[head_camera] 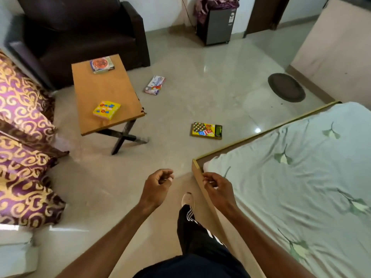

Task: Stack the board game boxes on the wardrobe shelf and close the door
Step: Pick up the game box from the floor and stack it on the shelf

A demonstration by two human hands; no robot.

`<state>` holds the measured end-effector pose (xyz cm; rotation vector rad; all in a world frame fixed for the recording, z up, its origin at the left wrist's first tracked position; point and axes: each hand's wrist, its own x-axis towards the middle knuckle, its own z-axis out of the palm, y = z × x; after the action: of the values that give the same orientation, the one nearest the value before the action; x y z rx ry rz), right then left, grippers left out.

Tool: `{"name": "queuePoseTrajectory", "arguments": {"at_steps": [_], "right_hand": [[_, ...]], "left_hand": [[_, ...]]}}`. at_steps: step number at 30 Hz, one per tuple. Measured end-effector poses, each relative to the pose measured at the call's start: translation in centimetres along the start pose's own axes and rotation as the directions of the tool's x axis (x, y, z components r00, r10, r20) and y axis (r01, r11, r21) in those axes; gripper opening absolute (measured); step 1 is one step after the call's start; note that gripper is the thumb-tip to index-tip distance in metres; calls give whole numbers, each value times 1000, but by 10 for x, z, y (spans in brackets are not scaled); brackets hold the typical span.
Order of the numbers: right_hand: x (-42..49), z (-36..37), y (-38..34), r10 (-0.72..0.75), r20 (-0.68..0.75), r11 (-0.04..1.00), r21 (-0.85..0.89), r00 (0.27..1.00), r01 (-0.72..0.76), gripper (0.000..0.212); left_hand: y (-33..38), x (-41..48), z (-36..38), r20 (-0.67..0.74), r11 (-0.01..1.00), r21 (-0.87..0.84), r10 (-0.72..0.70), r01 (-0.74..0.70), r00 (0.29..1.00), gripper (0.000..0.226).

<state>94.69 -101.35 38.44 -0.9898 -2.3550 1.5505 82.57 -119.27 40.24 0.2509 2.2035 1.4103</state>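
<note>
Your left hand [158, 184] and right hand [215, 185] hang low in the centre of the frame, fingers loosely curled, both empty. Above them on the floor lies the green and yellow box [207, 131], with the white box [155, 85] further up. On the wooden table [104, 91] at upper left sit the yellow box [106, 110] and, at its far end, the orange-topped box [102, 65]. The bed [301, 177] fills the right.
</note>
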Motion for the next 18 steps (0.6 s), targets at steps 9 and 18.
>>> {"name": "queuePoseTrajectory", "arguments": {"at_steps": [9,18], "right_hand": [[240,23,-87,-31,37,997,65,999,29,19],[458,47,-145,-58,41,996,69,997,55,20]], "left_hand": [[79,227,-35,-54,1000,17,5,-4,999,21],[133,433,-55,-39,998,-67,2,-5,999,29]]}}
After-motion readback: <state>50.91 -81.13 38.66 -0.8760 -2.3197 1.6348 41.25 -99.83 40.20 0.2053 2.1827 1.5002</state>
